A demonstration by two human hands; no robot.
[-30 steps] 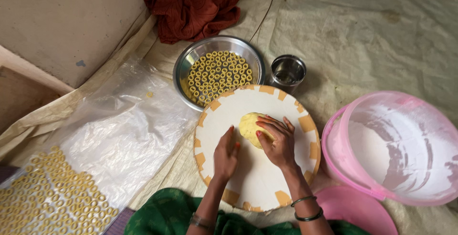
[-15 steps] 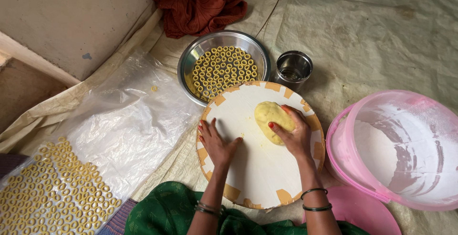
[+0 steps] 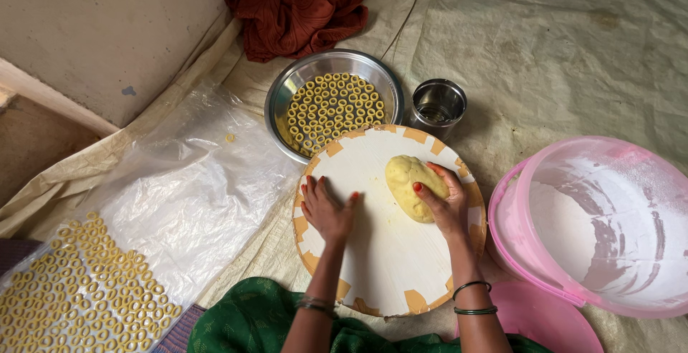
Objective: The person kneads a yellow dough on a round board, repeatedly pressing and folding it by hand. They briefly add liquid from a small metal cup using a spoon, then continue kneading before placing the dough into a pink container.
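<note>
Down on the floor, over a beige tarp (image 3: 545, 45), a lump of yellow dough (image 3: 405, 181) sits on a round white board with orange edge patches (image 3: 394, 267). The right hand (image 3: 444, 206) cups it; the left hand (image 3: 326, 210) lies flat and spread on the board. Just behind is a steel bowl of little dough rings (image 3: 333, 102).

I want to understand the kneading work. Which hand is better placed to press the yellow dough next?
Probably the right hand: it already lies on the yellow dough. The left hand rests flat on the round white board, apart from the dough.
</note>
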